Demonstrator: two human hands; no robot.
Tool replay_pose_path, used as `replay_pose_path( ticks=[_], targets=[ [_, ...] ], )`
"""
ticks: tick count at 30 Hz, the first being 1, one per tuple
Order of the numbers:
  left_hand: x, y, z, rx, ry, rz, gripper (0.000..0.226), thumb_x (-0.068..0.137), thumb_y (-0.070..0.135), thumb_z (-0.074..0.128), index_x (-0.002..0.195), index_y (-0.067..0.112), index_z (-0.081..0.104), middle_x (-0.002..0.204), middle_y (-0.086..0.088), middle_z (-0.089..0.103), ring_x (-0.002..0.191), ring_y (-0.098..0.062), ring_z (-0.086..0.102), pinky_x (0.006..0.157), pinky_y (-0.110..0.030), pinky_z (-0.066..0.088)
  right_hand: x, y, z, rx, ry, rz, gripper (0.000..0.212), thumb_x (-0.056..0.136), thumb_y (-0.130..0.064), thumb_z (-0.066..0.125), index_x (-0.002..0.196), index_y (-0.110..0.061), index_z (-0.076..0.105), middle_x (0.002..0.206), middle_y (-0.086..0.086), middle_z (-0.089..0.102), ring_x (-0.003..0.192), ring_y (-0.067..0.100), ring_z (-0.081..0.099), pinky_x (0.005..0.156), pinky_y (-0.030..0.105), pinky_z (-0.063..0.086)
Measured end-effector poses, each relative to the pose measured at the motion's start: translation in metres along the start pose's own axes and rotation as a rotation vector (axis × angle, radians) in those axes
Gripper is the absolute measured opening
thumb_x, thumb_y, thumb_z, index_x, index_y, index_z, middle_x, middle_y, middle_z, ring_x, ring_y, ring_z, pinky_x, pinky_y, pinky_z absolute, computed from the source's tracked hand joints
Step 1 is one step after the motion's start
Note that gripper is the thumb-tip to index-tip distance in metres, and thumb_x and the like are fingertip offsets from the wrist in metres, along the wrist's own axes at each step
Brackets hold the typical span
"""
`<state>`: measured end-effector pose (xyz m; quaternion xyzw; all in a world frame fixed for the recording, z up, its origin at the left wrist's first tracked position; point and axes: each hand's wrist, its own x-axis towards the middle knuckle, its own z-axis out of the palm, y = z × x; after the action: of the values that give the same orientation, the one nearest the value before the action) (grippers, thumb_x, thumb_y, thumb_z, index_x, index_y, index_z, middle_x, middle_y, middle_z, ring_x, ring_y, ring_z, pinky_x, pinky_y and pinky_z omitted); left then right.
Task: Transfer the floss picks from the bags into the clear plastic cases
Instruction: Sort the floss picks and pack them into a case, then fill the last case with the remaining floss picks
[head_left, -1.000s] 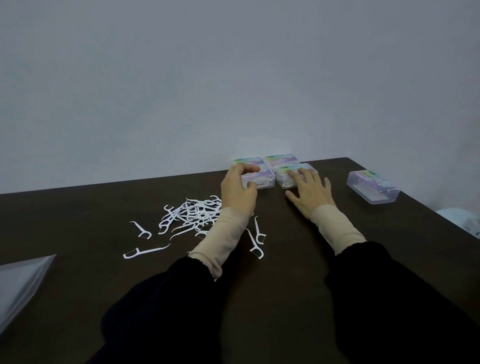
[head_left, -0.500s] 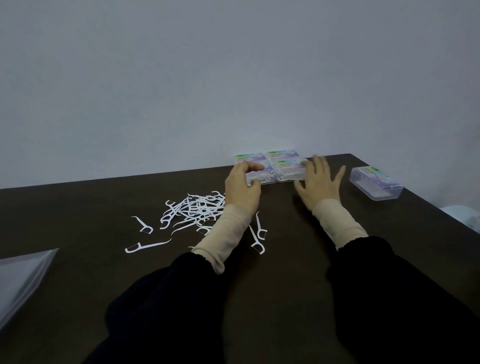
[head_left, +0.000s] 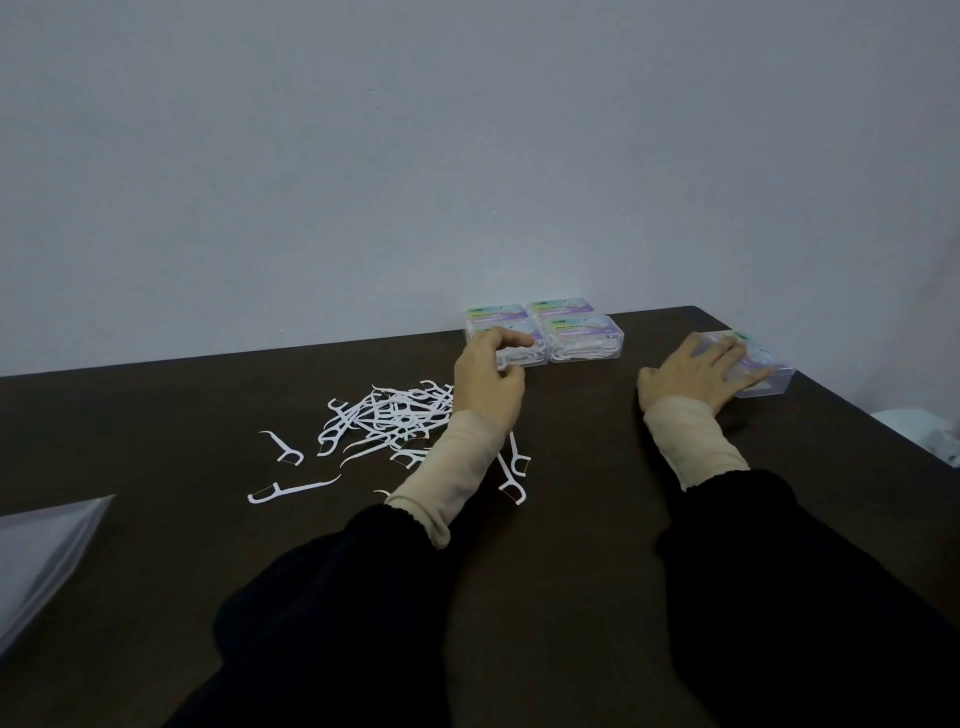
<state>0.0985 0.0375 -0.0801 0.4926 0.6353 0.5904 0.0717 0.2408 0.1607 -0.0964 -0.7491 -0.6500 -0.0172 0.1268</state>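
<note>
A: Left hand (head_left: 488, 387): thumb and curled fingers pinch the near-left filled case (head_left: 519, 349) of a four-case block (head_left: 545, 335) at the table's (head_left: 571, 519) far edge.

B: Right hand (head_left: 698, 374): fingers straight, flat on the lone clear case (head_left: 763, 371), well apart to the right.

A: Loose floss picks (head_left: 387, 418) heaped just left of the left wrist; bag (head_left: 41, 551) at the near-left edge.

Two hands at clear plastic cases on a dark brown table (head_left: 571, 519).
Left hand (head_left: 488, 387) grips the front-left filled case (head_left: 524, 351); right hand (head_left: 698, 376) rests its fingers on a separate clear case (head_left: 769, 379); loose white floss picks (head_left: 389, 415) lie beside the left hand.
</note>
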Motion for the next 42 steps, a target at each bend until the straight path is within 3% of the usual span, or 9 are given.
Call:
replay_pose_path(
  ticks=[6,12,15,18,20,24,33,37,42],
  targets=[
    [-0.004,-0.002,0.004,0.013,-0.03,-0.002,0.035,0.075,-0.015,0.043,0.09,0.008,0.064,0.105,-0.009,0.063,0.091,-0.009,0.051,0.069,0.0,0.035,-0.005,0.001,-0.002,0.007,0.015,-0.036,0.068,0.092,-0.037,0.046,0.144,-0.003,0.017,0.152,0.022,0.015,0.142,0.033,0.01,0.11,0.061,0.005],
    [-0.006,-0.001,0.005,0.018,-0.049,0.006,0.035,0.075,-0.014,0.043,0.092,0.008,0.065,0.107,-0.008,0.062,0.096,-0.01,0.051,0.082,-0.013,0.036,-0.019,0.001,-0.006,-0.003,0.182,-0.19,0.049,0.087,-0.026,0.052,0.13,-0.005,0.041,0.129,0.015,0.043,0.122,0.029,0.038,0.105,0.049,0.026],
    [-0.006,-0.002,0.005,0.009,-0.049,0.005,0.036,0.075,-0.014,0.043,0.091,0.01,0.064,0.106,-0.007,0.062,0.099,-0.015,0.054,0.086,-0.023,0.042,-0.027,0.001,-0.01,0.031,0.284,-0.265,0.042,0.084,-0.03,0.054,0.121,-0.011,0.05,0.123,0.012,0.045,0.117,0.027,0.039,0.103,0.046,0.025],
    [-0.007,-0.002,0.005,0.0,-0.047,0.008,0.037,0.074,-0.014,0.042,0.09,0.01,0.064,0.106,-0.007,0.063,0.099,-0.018,0.056,0.086,-0.03,0.045,-0.028,0.003,-0.01,0.11,0.171,-0.207,0.063,0.079,-0.041,0.061,0.133,-0.016,0.038,0.141,0.014,0.033,0.133,0.033,0.025,0.109,0.058,0.012],
    [-0.008,-0.001,0.004,0.015,-0.056,0.017,0.036,0.074,-0.014,0.042,0.091,0.01,0.064,0.106,-0.008,0.063,0.099,-0.016,0.055,0.087,-0.025,0.042,-0.028,0.006,-0.009,0.183,0.049,-0.161,0.069,0.079,-0.044,0.062,0.135,-0.018,0.033,0.14,0.016,0.033,0.132,0.035,0.027,0.108,0.057,0.018],
    [-0.01,-0.001,0.005,0.035,-0.065,0.072,0.033,0.076,-0.014,0.044,0.091,0.006,0.064,0.104,-0.009,0.063,0.099,-0.016,0.054,0.086,-0.015,0.035,-0.031,0.009,-0.01,0.352,0.019,-0.227,0.061,0.079,-0.038,0.066,0.13,-0.016,0.04,0.13,0.014,0.042,0.121,0.031,0.038,0.095,0.045,0.037],
    [-0.007,-0.011,0.005,0.221,-0.164,0.368,0.035,0.086,0.0,0.048,0.118,0.005,0.06,0.116,-0.013,0.06,0.11,-0.028,0.053,0.095,-0.015,0.028,-0.058,-0.006,-0.025,0.817,-0.004,-0.567,0.057,0.066,-0.029,0.082,0.118,-0.014,0.064,0.118,0.01,0.052,0.11,0.019,0.051,0.093,0.016,0.033],
    [-0.006,-0.013,0.001,0.281,-0.196,0.439,0.035,0.088,0.011,0.043,0.118,0.004,0.061,0.115,-0.014,0.062,0.108,-0.031,0.054,0.097,-0.018,0.029,-0.063,-0.008,-0.034,0.94,-0.087,-0.639,0.062,0.061,-0.033,0.083,0.116,-0.021,0.058,0.115,0.005,0.058,0.109,0.017,0.054,0.09,0.015,0.039],
    [-0.009,-0.007,-0.003,0.322,-0.185,0.469,0.047,0.092,0.031,0.033,0.115,0.0,0.059,0.109,-0.017,0.062,0.103,-0.031,0.057,0.091,-0.022,0.034,-0.065,-0.001,-0.045,1.143,-0.134,-0.631,0.067,0.064,-0.017,0.084,0.117,-0.022,0.043,0.104,-0.004,0.055,0.091,0.009,0.055,0.063,-0.006,0.036]
  ],
)
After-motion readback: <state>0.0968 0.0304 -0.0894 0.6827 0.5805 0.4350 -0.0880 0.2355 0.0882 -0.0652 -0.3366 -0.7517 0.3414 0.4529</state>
